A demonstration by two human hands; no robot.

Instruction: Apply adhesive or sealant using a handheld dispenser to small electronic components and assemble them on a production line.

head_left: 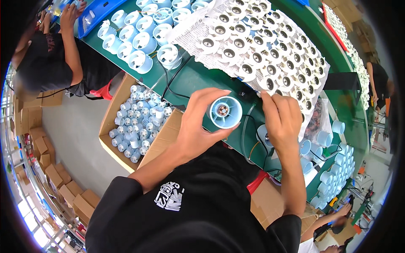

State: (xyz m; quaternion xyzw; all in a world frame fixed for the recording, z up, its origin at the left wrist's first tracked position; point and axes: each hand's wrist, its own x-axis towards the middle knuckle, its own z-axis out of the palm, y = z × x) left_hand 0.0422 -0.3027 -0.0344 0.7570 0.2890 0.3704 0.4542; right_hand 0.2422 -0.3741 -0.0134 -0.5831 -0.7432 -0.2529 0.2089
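Note:
My left hand [201,119] is wrapped round a light blue cylindrical housing [213,119], its open end facing up. Inside it, spokes meet at a round hub with a copper-coloured centre. To the right, my right hand [280,118] is closed, thumb and fingers pinched together at the near edge of a pale sheet [198,31]. Whatever lies between those fingertips is too small or hidden to make out. Many white fan impellers [247,68] with dark round centres stand in rows on the sheet. Below my right hand, another blue housing [263,134] is partly covered by it.
Blue housings with white blades [140,62] stand at the table's far left. A cardboard box [110,110] full of blue housings is at left. More housings [337,168] stand at right. Black cables [168,82] cross the green table [198,80]. Co-workers [50,63] sit nearby.

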